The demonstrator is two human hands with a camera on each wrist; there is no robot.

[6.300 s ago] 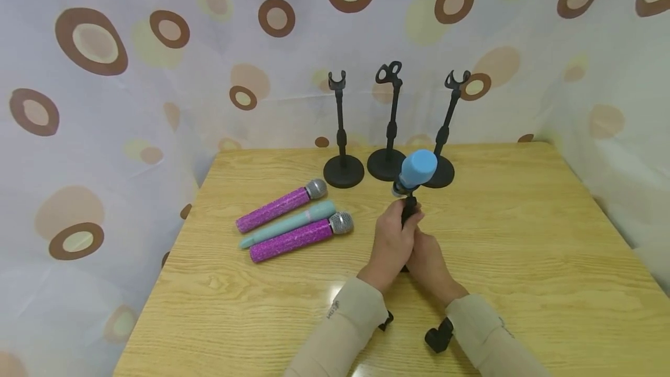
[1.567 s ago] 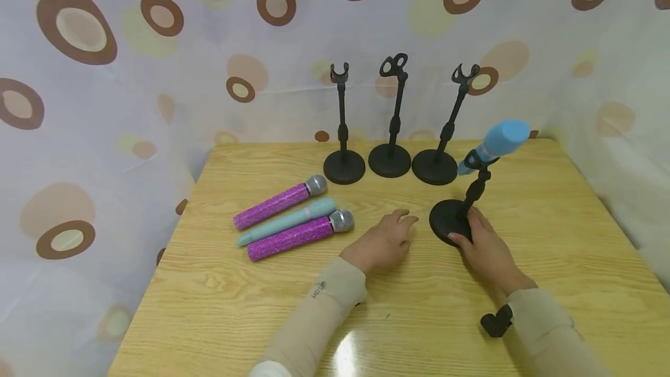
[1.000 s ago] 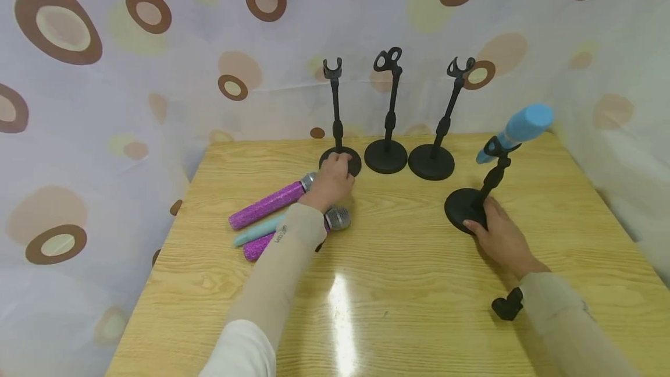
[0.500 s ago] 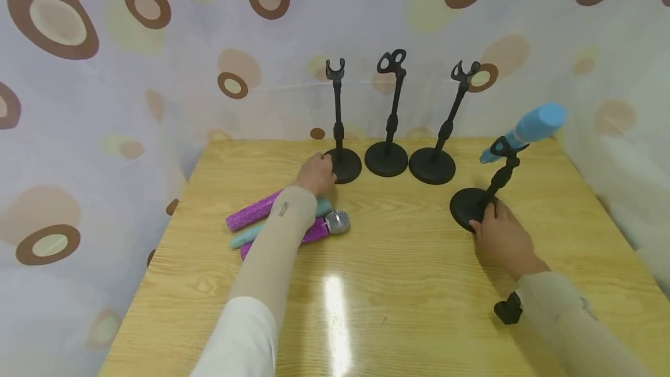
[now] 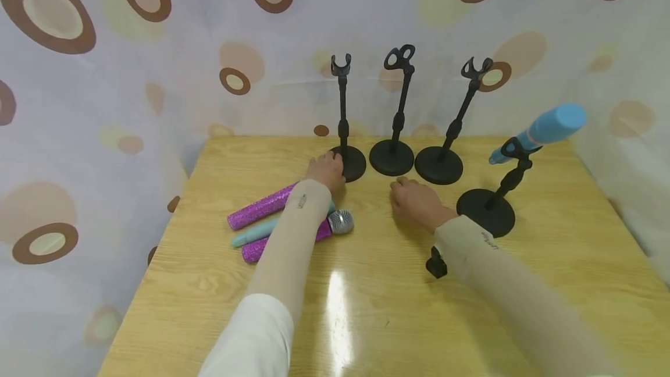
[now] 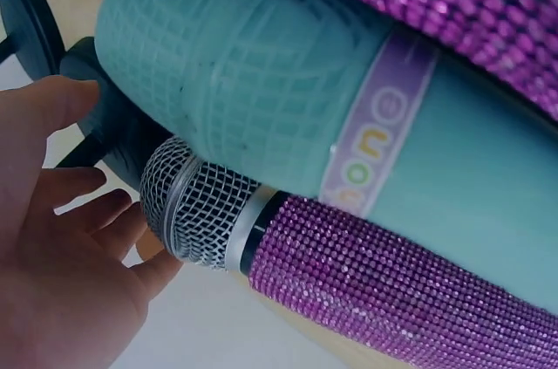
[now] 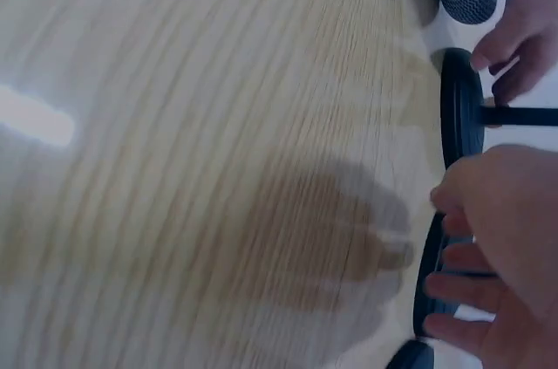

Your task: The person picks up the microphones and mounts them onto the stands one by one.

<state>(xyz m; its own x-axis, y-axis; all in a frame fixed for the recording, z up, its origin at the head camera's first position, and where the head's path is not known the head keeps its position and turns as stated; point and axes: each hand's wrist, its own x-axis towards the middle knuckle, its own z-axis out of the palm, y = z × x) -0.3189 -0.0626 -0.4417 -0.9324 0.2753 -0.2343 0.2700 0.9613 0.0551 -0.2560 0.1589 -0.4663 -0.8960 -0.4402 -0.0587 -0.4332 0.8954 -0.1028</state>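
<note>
My left hand (image 5: pixel 327 172) is at the left edge of the leftmost black microphone stand (image 5: pixel 353 164), its fingertips right at the round base. In the left wrist view its thumb and fingers are apart and loosely bent, beside the silver head of a purple glitter microphone (image 6: pixel 323 273). My right hand (image 5: pixel 416 202) hovers low over the table in front of the middle stand (image 5: pixel 391 159), fingers loosely extended and holding nothing. Right of it stands a microphone stand (image 5: pixel 487 211) bearing a blue microphone (image 5: pixel 552 125) in its clip. My left forearm partly hides the microphones beneath it.
A teal microphone (image 5: pixel 256 231) lies between two purple glitter microphones on the wooden table (image 5: pixel 387 319). Another stand with a vacant clip (image 5: pixel 439 164) is at the back, near the patterned curtain (image 5: pixel 293 39). A small black piece (image 5: pixel 436 263) is at the right cuff.
My right hand first gripped the blue microphone's stand together with my left, moved it right, then released it and came left. My left hand reached to the leftmost stand's base.
</note>
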